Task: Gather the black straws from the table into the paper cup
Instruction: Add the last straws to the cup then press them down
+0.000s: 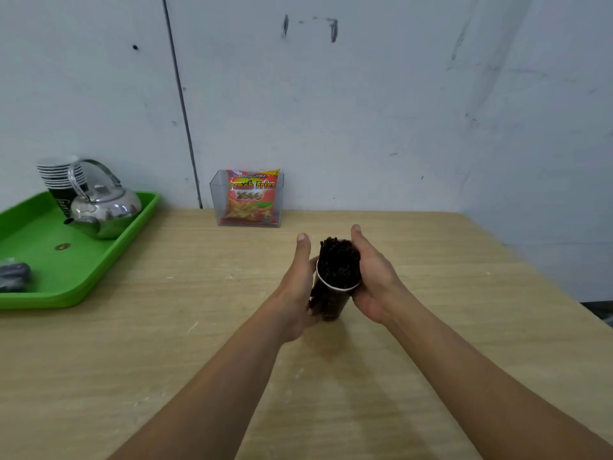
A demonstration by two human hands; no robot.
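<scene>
A dark paper cup (331, 302) with a white rim stands on the wooden table (447, 327) at the centre. A thick bundle of black straws (340, 260) stands upright inside it and rises well above the rim. My left hand (298, 287) wraps the cup's left side, thumb pointing up. My right hand (373, 273) presses against the right side of the straws and the cup. I see no loose straws on the table.
A green tray (49, 260) at the left holds a metal kettle (104, 207), a stack of paper cups (61, 180) and a dark object (15, 275). A clear box with a red snack bag (252, 197) stands against the wall.
</scene>
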